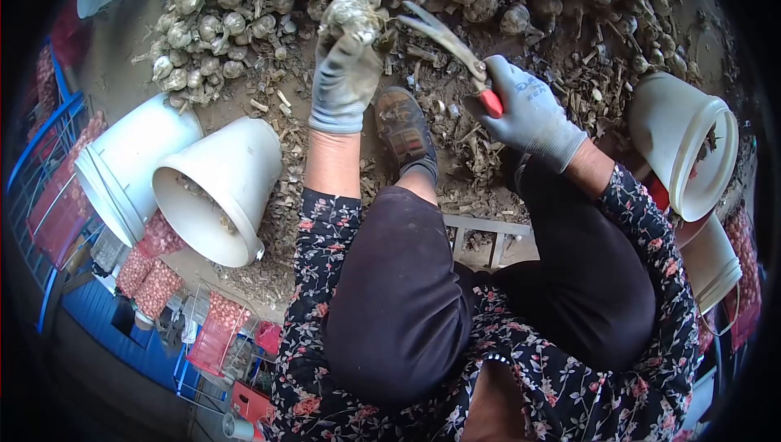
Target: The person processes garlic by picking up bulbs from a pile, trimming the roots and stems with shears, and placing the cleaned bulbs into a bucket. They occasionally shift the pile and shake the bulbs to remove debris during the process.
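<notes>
Two gloved hands of mine are both closed on something: my left hand point(346, 84) has its fingers clamped round the lower part of a garlic bulb point(355, 15), and my right hand point(530, 108) is wrapped about the red-handled shears point(490, 103), fingers together on the grips. The blades stand a little apart at their tips. My left forearm reaches nearly straight ahead, wrist in line, with the bulb raised at the fingertips above the littered ground point(488, 174); my right forearm slants forward and inward, the back of the glove showing its print. The shears' long axis runs diagonally, handles by my right palm, tips forward and left towards the bulb, near it but not touching. Which way the bulb's own axis lies, I cannot tell. It sits just short of the heaped garlic point(480, 7), forward of my shoe point(404, 126), with white buckets point(218, 190) off to the left
</notes>
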Motion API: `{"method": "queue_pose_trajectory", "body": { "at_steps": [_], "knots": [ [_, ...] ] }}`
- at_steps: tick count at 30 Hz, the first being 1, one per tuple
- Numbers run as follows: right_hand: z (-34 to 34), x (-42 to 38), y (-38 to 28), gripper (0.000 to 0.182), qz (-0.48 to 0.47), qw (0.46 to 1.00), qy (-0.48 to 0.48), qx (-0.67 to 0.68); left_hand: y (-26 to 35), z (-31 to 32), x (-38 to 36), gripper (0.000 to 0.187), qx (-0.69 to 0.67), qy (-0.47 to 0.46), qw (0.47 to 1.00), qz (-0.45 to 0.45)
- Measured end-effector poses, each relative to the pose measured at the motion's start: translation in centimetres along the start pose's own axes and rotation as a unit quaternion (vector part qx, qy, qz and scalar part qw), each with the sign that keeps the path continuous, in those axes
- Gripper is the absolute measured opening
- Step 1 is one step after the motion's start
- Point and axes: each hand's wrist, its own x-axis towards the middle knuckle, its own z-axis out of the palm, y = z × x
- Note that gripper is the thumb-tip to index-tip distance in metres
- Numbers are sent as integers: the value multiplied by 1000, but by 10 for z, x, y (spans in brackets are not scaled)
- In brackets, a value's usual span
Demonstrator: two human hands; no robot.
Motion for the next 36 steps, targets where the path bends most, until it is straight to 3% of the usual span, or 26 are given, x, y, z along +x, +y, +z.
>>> {"method": "queue_pose_trajectory", "body": {
  "at_steps": [1,6,9,10,12,15,18,22,24,25,28,30,32,36],
  "knots": [
    [2,1,-1,42,-27,999,17,-17,-2,-15,-8,63,31,42,998,-34],
    [6,4,-4,42,-62,996,43,-50,12,22,-10,71,168,70,983,0],
    [-3,7,-8,42,-50,992,36,-114,28,45,-5,64,377,75,922,-48],
    [-4,8,-8,42,-49,992,35,-114,29,47,-4,64,377,75,922,-49],
    [-6,12,-9,42,-57,985,34,-157,30,49,-2,59,491,60,866,-70],
    [-10,14,-11,41,-70,979,32,-190,29,48,-2,55,402,74,910,-62],
    [-14,13,-11,40,-74,974,15,-214,28,46,-4,56,482,29,874,-62],
    [-6,12,-4,37,-54,982,-10,-182,28,46,-2,56,456,36,884,-94],
    [1,15,0,34,30,998,-48,-20,27,47,-1,57,424,9,899,-111],
    [2,15,3,32,28,998,-49,18,24,48,-1,60,461,5,881,-109],
    [-4,2,3,32,31,998,-26,42,24,35,-2,62,395,56,914,-78],
    [-4,-3,5,33,8,1000,-9,3,22,35,-7,62,391,63,916,-61],
    [-2,-1,3,36,-84,989,80,-97,18,37,-8,60,362,66,925,-89],
    [-7,10,-9,41,-72,967,50,-238,21,39,-9,69,542,0,836,-83]
  ]
}}
